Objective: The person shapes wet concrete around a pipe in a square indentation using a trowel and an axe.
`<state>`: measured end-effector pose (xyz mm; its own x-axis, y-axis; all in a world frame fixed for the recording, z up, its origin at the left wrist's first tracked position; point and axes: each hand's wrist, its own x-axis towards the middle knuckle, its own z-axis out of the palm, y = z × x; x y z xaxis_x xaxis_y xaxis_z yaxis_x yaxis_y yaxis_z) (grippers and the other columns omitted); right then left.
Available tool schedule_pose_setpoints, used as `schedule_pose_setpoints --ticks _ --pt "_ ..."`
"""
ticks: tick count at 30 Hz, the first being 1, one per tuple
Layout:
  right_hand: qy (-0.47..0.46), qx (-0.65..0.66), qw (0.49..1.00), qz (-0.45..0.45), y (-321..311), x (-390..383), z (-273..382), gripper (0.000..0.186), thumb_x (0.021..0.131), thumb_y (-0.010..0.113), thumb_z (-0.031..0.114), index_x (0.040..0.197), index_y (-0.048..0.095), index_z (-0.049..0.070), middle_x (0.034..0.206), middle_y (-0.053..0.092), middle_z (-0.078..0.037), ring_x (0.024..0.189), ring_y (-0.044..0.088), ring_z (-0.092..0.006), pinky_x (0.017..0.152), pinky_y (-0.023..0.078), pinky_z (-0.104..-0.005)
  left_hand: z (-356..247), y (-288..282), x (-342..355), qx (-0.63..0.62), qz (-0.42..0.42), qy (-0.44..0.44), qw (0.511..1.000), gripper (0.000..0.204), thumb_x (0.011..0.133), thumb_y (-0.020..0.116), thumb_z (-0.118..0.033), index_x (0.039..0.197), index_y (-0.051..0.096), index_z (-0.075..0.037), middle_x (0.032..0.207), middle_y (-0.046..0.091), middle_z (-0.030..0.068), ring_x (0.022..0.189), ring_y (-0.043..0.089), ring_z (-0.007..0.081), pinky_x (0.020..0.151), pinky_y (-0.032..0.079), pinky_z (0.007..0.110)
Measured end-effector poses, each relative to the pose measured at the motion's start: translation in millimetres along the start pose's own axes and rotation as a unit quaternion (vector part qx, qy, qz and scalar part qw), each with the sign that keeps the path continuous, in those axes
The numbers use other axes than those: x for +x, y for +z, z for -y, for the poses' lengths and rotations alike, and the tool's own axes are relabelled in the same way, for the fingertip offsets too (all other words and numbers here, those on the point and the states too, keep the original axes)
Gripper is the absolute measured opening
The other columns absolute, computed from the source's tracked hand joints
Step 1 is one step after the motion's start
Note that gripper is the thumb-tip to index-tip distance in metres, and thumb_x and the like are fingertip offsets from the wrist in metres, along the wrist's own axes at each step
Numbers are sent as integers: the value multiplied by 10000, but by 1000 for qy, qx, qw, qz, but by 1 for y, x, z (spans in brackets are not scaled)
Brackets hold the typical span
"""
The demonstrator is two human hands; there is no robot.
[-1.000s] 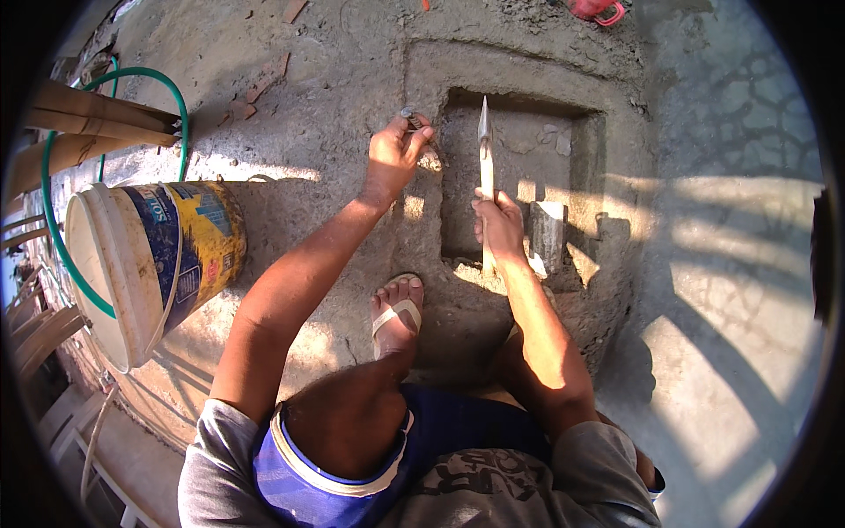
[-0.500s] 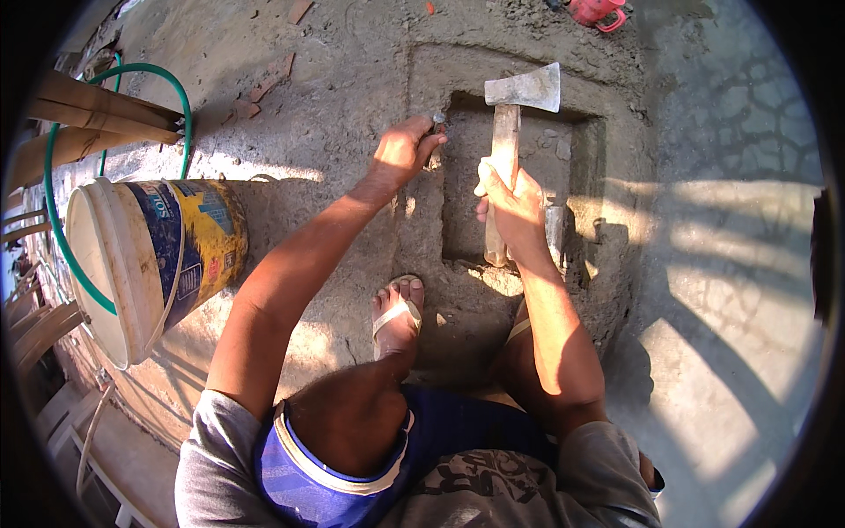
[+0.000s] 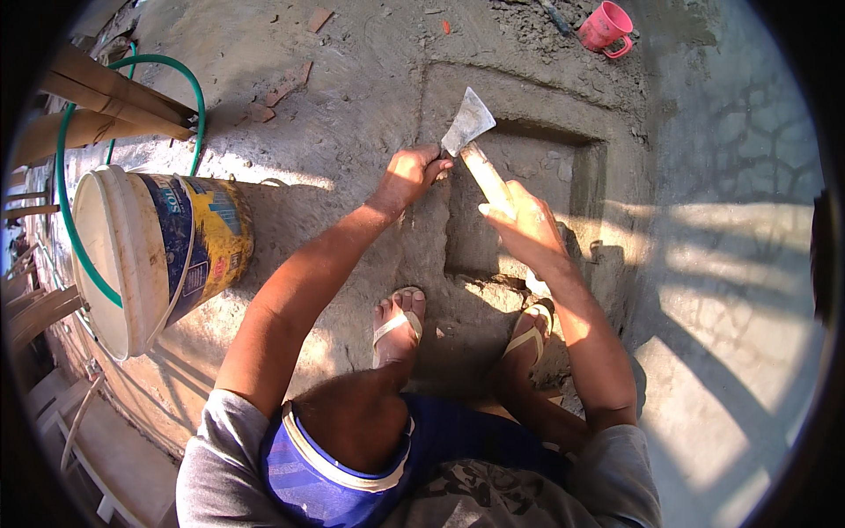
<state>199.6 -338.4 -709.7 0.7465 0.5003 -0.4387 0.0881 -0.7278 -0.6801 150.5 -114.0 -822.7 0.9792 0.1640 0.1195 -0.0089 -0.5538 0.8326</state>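
Observation:
My right hand (image 3: 531,227) is closed round the wooden handle of a hatchet (image 3: 487,179). Its grey flared blade points up and away, and the butt of its head is beside my left fingers. My left hand (image 3: 409,179) is closed on a thin chisel, now mostly hidden by the fingers and the hatchet head; its metal top showed in the earlier frame. Both hands are over the near-left side of a rectangular recess (image 3: 502,224) cut into the rough cement floor, my left hand at its left rim.
To the left a lidded bucket (image 3: 145,255) lies on its side, with a green hose (image 3: 60,176) looped round wooden poles (image 3: 97,92). A pink mug (image 3: 606,31) stands at the far right. Brick fragments (image 3: 286,84) lie beyond my left hand. My sandalled feet (image 3: 400,326) are near the recess.
The hatchet has swung left and down from above the recess, its head now meeting the chisel at my left hand. My left hand stays at the recess's left rim. The view has shifted slightly.

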Motion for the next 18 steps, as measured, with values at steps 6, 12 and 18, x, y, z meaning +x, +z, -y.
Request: schedule_pose_setpoints --ticks 6,12,18 --pt "-133 327 907 -227 -52 -16 97 248 954 714 168 1107 577 27 777 604 -17 677 596 -93 620 489 -249 3 0 -8 -48 -16 -12 999 281 926 713 -221 852 590 21 798 623 200 741 606 415 653 471 454" --pt "-160 4 952 -260 10 5 23 298 917 722 181 1056 518 15 761 644 -198 763 695 -387 634 511 -438 10 3 -5 -37 -3 -11 999 261 911 723 -209 856 607 19 785 625 197 735 621 404 646 479 452" --pt "-39 55 995 -76 9 2 26 305 895 705 247 1012 558 6 866 668 -235 799 669 -387 712 505 -444 26 7 -17 4 -33 45 998 224 908 723 -186 891 648 24 823 655 200 772 643 405 653 504 450"
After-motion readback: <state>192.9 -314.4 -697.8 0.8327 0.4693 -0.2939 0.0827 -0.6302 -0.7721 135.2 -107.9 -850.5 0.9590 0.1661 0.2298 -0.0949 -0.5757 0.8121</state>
